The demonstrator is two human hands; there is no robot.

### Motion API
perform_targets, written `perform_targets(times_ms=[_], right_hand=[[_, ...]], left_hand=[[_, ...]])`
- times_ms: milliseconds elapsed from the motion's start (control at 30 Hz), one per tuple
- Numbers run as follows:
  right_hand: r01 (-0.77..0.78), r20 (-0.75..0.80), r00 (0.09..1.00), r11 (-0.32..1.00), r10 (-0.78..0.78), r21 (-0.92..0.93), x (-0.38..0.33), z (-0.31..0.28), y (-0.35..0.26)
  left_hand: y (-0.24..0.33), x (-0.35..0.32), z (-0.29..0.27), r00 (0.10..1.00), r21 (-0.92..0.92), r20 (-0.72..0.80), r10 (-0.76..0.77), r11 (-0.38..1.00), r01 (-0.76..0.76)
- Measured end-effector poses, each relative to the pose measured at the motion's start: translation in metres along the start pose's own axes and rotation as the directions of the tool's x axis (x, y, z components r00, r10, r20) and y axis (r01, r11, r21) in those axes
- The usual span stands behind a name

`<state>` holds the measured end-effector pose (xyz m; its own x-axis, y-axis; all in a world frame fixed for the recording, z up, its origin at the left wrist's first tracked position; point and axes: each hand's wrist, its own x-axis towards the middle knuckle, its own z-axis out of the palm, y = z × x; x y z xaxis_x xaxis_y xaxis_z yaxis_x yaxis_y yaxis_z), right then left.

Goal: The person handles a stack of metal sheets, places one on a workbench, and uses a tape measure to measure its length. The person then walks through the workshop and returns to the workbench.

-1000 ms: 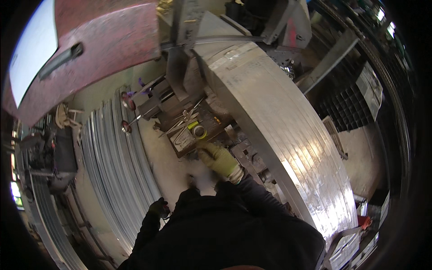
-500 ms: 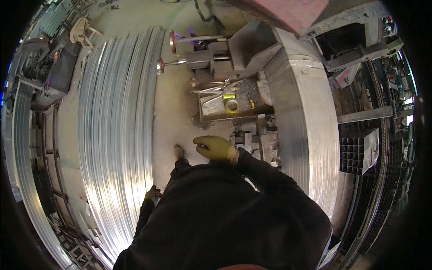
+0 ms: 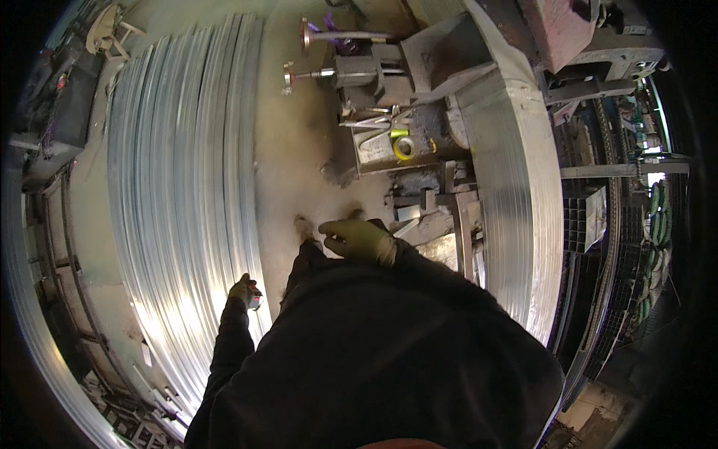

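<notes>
My left hand (image 3: 241, 289), in a dark glove, is out at my left side, over the near part of the long shiny metal profiles (image 3: 179, 150). Its fingers are closed round a small red-and-black object (image 3: 256, 296), probably a tape measure; the hand partly hides it. My right hand (image 3: 360, 239) wears a yellow-green glove and hangs in front of my body. Its fingers are loosely curved with the thumb apart, and nothing shows in the grasp. It is nearest to the machine base and metal pieces at right.
Right of the walkway stands a grimy machine with handwheels (image 3: 288, 78) reaching toward it. A tray (image 3: 378, 166) on it holds tools and a roll of yellow tape (image 3: 404, 148). Beyond lies a long wrapped stack (image 3: 516, 187). A wooden stool (image 3: 108, 31) is at far left.
My left hand has moved forward and outward from my side, bringing the red-and-black object into clearer view. The tool tray and machine appear closer as the view shifts; my right hand stays before my body.
</notes>
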<state>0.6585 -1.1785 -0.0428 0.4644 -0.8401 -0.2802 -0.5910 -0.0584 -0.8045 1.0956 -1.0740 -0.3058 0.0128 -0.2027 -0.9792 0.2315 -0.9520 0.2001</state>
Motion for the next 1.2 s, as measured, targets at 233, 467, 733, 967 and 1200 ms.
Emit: perform_targets(times_ms=[233, 467, 733, 967, 1200], right_hand=[[-0.101, -0.131, 0.986, 0.995, 0.101, 0.013, -0.005, -0.001, -0.033], [-0.048, -0.136, 0.990, 0.995, 0.036, -0.088, 0.009, 0.006, -0.048], [-0.052, -0.020, 0.999, 0.990, 0.049, -0.134, 0.031, 0.003, -0.058], [-0.182, -0.142, 0.974, 0.983, 0.176, -0.031, 0.002, 0.002, -0.050], [-0.196, -0.208, 0.957, 0.980, 0.201, 0.045, -0.009, 0.005, -0.046]], left_hand=[[0.076, 0.022, 0.014, 0.989, 0.060, 0.123, 0.083, 0.994, -0.091], [0.029, 0.029, 0.013, 0.985, 0.027, 0.172, -0.017, 1.000, 0.013], [-0.074, 0.042, -0.044, 0.993, 0.191, 0.072, -0.095, 0.978, 0.080], [-0.030, 0.052, -0.050, 0.983, 0.167, 0.136, -0.120, 0.981, 0.096], [0.095, 0.030, 0.005, 0.989, 0.132, 0.146, -0.016, 0.991, -0.003]])
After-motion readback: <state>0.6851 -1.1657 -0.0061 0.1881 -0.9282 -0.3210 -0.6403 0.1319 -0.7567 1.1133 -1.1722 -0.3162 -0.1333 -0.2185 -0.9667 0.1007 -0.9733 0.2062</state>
